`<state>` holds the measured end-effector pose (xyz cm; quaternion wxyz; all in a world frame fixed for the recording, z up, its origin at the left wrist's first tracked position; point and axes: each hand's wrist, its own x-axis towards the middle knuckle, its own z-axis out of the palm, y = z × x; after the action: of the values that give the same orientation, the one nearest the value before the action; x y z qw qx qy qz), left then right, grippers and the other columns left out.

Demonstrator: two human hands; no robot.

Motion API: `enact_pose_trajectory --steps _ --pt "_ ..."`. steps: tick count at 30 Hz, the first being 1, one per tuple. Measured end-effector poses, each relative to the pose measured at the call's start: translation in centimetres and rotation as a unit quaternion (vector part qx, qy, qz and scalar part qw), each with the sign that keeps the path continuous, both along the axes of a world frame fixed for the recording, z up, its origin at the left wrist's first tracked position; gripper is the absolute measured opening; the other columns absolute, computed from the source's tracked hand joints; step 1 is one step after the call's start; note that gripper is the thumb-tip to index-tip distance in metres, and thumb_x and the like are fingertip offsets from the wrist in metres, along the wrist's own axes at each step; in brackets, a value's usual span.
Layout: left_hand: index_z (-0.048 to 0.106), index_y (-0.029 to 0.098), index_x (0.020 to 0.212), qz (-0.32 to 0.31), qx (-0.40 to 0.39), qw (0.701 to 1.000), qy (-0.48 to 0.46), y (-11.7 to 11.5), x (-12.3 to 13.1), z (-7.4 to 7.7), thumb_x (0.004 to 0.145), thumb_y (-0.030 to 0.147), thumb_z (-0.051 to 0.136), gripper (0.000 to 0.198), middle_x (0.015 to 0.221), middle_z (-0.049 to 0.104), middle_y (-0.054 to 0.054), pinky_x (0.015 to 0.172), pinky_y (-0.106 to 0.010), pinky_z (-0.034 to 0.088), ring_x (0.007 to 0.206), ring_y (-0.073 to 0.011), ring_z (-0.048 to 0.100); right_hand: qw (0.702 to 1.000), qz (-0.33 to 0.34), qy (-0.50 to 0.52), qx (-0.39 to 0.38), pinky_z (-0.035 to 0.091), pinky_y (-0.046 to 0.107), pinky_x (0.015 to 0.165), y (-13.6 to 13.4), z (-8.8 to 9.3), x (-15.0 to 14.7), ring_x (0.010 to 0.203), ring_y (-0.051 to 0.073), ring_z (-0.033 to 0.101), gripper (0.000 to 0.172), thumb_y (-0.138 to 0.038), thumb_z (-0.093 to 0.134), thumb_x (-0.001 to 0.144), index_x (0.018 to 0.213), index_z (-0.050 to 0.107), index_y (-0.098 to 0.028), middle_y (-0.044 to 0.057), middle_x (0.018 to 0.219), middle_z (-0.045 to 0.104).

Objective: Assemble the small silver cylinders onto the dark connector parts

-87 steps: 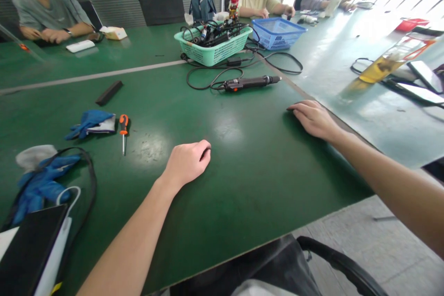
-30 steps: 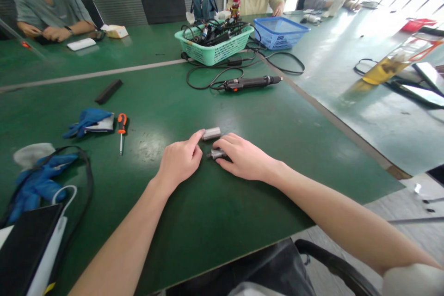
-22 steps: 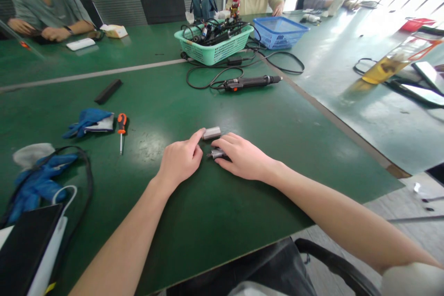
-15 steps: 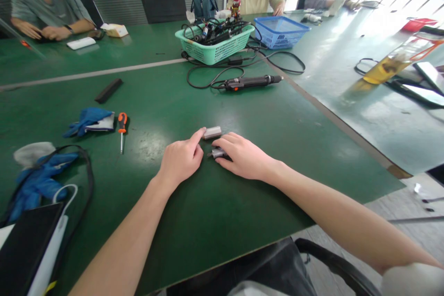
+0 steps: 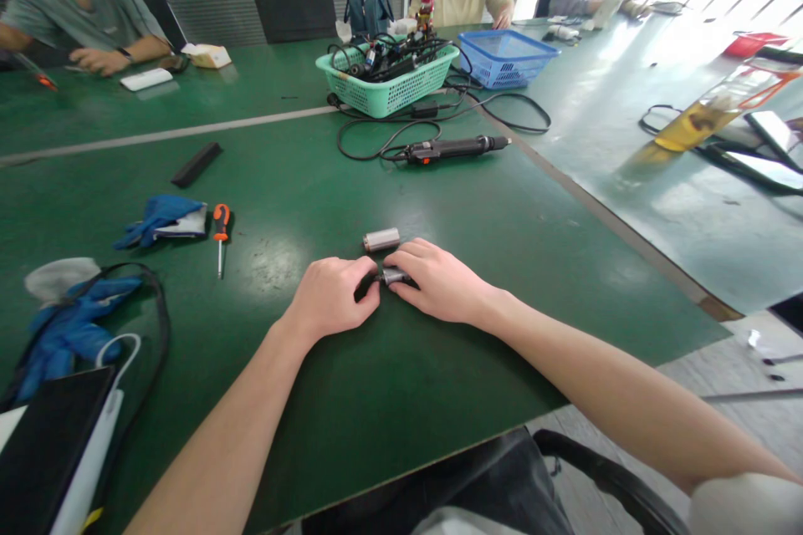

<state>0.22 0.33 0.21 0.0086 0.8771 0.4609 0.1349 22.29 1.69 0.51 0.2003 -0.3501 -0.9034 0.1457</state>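
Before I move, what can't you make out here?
All in the head view:
Metal part: one end is hidden under the right hand.
Left hand: its own fingers hide any grip on the part.
Dark slab: cut off by the left edge.
Green basket: contents tangled, too small.

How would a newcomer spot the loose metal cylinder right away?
On the green table, go to where the left hand and right hand nearly meet. Just beyond them, a short silvery cylinder lies on its side. It is ungripped and in plain view, whereas the neighbouring metal part is partly covered by the right hand's fingers.
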Motion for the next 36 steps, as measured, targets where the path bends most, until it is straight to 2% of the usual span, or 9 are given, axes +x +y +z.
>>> enact_pose_trajectory --steps 8,20,36 --pt "0.066 0.021 0.091 -0.007 -0.007 1.000 0.003 0.18 -0.12 -0.36 0.093 0.035 0.051 0.021 0.078 0.071 -0.002 0.062 -0.031 0.038 0.065 -0.0175 0.061 1.000 0.009 0.022 0.001 0.048 0.041 0.093 0.04 -0.18 -0.02 0.104 0.026 0.058 0.018 -0.024 0.060 0.094 0.110 0.063 -0.017 0.011 0.106 0.066" --pt "0.066 0.021 0.089 -0.017 0.006 1.000 0.008 0.22 -0.24 -0.50 0.094 0.034 0.051 0.020 0.077 0.070 -0.002 0.062 -0.032 0.038 0.065 -0.0172 0.061 0.999 0.020 0.025 0.003 0.049 0.042 0.094 -0.01 -0.37 -0.22 0.106 0.027 0.058 0.024 -0.029 0.060 0.095 0.115 0.063 -0.017 0.012 0.109 0.067" --pt "0.065 0.021 0.089 -0.030 -0.008 1.000 0.004 0.09 -0.19 -0.11 0.094 0.033 0.050 0.020 0.078 0.070 -0.002 0.062 -0.030 0.039 0.064 -0.0157 0.060 0.999 0.028 0.027 0.012 0.048 0.043 0.095 0.01 -0.36 -0.27 0.106 0.026 0.058 0.021 -0.028 0.058 0.097 0.113 0.064 -0.017 0.012 0.109 0.067"
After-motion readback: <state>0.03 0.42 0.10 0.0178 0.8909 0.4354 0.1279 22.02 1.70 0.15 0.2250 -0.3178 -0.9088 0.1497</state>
